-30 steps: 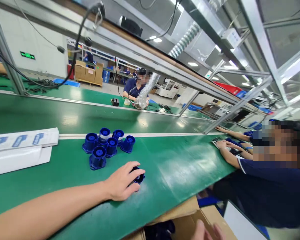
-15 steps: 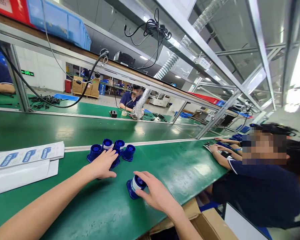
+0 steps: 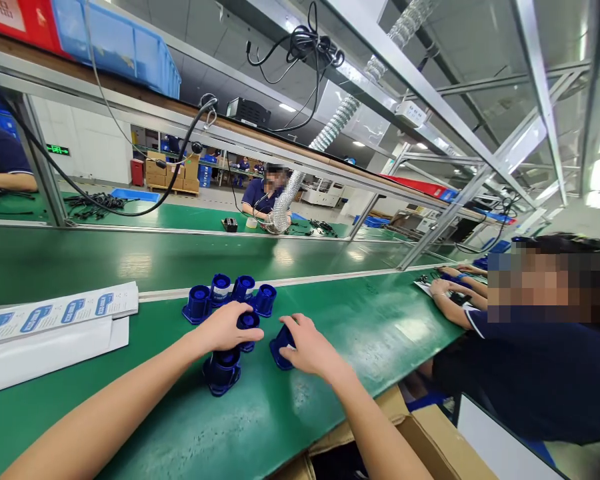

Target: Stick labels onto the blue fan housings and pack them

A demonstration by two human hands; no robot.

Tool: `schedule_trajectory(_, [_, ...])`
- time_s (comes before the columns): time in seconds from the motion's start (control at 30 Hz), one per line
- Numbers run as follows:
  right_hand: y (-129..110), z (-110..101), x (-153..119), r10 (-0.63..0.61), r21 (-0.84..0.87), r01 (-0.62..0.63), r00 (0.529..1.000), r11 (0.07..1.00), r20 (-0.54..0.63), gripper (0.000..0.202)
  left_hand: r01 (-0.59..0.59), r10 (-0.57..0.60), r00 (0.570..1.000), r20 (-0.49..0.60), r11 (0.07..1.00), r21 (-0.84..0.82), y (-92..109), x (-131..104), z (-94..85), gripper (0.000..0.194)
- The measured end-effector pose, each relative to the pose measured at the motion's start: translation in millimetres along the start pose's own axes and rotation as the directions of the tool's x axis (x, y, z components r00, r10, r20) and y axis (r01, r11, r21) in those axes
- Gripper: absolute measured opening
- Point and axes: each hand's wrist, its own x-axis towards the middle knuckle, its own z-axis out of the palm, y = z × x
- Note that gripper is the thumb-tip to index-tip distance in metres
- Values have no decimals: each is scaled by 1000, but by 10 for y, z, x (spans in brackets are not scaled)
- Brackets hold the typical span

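Note:
Several dark blue flanged cylindrical parts stand upright on the green tabletop [image 3: 180, 407]. My left hand [image 3: 229, 327] has its fingers curved round the near side of one blue part [image 3: 249, 323] at the group's front. Just below that hand stands another blue part [image 3: 222, 373]. To the right, my right hand [image 3: 305, 343] has its thumb and fingers round a separate blue part [image 3: 282, 347] that rests on the table. The rear parts include one with a white label [image 3: 221, 291] and one at the left [image 3: 199, 305].
Printed white sheets [image 3: 65, 317] lie at the left. An open cardboard box [image 3: 425, 440] sits below the front edge. At the right a person in a dark shirt [image 3: 545, 373] works at the same table. A metal frame with a shelf crosses above.
The blue part in my right hand has moved back and nearer the group. My left hand has moved right, and a blue part now stands apart in front of the group, below it.

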Motion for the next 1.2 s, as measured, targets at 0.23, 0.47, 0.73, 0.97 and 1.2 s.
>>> schedule_trajectory(0.23, [278,-97,153,-202,152,186,974,971,99,79,-225,306,921,241,923,-312,-2,102,134,28])
schedule_trajectory(0.47, [119,-284,-258,-280,32,283,957,959,-77,60,-255,171,942,290,925,282,176,-231,-323,26])
schedule_trajectory(0.73, [70,-88,-352,-304,-109,300,953,948,-16,48,-223,68,892,448,927,303,184,-267,-355,43])
schedule_trajectory(0.97, [-129,-174,-676,-487,-151,483,873,862,15,34,-92,-131,934,333,811,578,366,-458,-311,47])
schedule_trajectory(1.2, [47,214,-619,-640,-389,549,752,740,-157,22,-174,-28,919,393,866,468,211,-464,-298,57])
